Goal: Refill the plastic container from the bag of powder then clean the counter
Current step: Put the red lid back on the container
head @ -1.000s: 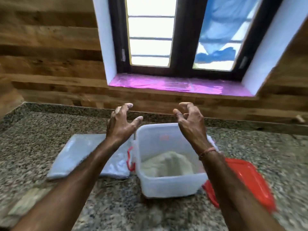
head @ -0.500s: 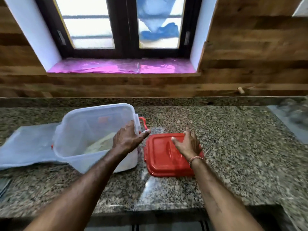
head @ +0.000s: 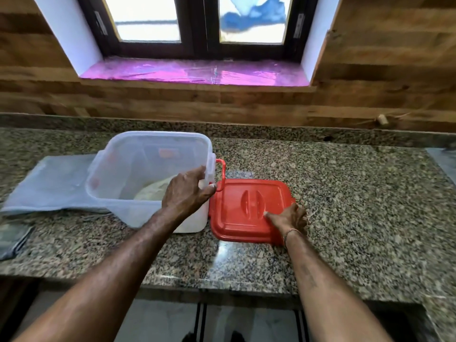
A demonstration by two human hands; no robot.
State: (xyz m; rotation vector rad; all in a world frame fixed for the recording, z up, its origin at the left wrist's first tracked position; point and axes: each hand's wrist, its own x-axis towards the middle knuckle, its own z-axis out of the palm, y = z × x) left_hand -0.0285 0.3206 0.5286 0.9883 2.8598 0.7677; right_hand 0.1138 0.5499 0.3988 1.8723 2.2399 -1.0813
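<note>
Gripping the container (head: 111, 176) rim, left hand (head: 187, 191) fingers curled; right hand (head: 289, 218) fingers pinching red lid (head: 237, 224).

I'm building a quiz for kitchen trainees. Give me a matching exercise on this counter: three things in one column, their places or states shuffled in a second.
1. plastic container
2. red lid
3. plastic bag

A. flat on the granite counter, right hand on its near right corner
B. lies flat, left of the container
C. holds pale powder, left hand grips its rim

Pairs: 1-C, 2-A, 3-B.
</note>
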